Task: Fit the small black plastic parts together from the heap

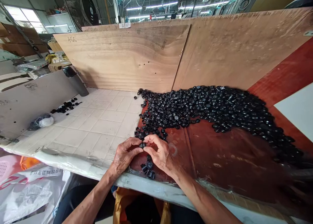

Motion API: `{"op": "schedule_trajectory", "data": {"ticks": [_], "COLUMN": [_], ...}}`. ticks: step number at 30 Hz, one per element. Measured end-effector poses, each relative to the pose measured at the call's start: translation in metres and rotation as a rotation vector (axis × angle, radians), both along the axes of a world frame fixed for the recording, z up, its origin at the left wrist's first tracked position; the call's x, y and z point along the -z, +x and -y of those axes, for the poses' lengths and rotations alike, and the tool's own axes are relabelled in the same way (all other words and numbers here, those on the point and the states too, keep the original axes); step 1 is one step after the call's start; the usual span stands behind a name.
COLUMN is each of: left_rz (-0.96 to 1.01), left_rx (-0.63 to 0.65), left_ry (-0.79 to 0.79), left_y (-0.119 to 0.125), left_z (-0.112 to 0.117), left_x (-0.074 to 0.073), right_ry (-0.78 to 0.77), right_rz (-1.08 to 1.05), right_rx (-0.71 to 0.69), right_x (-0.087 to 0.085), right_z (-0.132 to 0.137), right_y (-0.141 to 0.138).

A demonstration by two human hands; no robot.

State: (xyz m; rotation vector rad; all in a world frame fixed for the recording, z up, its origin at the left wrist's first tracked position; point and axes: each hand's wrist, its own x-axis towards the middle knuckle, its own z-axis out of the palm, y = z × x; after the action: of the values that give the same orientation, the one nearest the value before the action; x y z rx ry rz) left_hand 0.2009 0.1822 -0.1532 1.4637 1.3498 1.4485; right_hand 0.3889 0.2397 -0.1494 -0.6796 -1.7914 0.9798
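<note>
My left hand [126, 154] and my right hand [158, 150] meet near the table's front edge. Between their fingertips they pinch one small black plastic part [142, 145], held from both sides. Just below my right hand lie several loose black parts [148, 168] on the dark red board [176, 154]. Beyond my fingers, more loose black parts spread out from a large heap of black parts [207, 103], which runs along the back and curves down the right side. Details of the pinched part are too small to make out.
White tiles [105, 127] cover the left surface. A dark bottle [75, 82], scattered black pieces [66, 106] and a small clear bag [41, 122] sit there. A plywood panel [127, 61] stands along the back. Below the edge, an open yellowish bag [119, 204] hangs between my legs.
</note>
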Motion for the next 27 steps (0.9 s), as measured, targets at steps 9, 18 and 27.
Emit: {"op": "schedule_trajectory", "data": {"ticks": [9, 18, 27], "left_rz": [0.104, -0.059, -0.045], "left_rx": [0.012, 0.061, 0.018], "left_ry": [-0.067, 0.092, 0.057], "left_y": [0.000, -0.001, 0.001], "left_z": [-0.001, 0.000, 0.000], "left_x": [0.001, 0.004, -0.001], "right_ry": [-0.003, 0.013, 0.039], "right_rz": [0.011, 0.120, 0.219], "right_rx": [-0.046, 0.012, 0.027], "right_x": [-0.006, -0.003, -0.023], "right_z": [-0.002, -0.001, 0.000], "right_y": [0.001, -0.001, 0.006]}}
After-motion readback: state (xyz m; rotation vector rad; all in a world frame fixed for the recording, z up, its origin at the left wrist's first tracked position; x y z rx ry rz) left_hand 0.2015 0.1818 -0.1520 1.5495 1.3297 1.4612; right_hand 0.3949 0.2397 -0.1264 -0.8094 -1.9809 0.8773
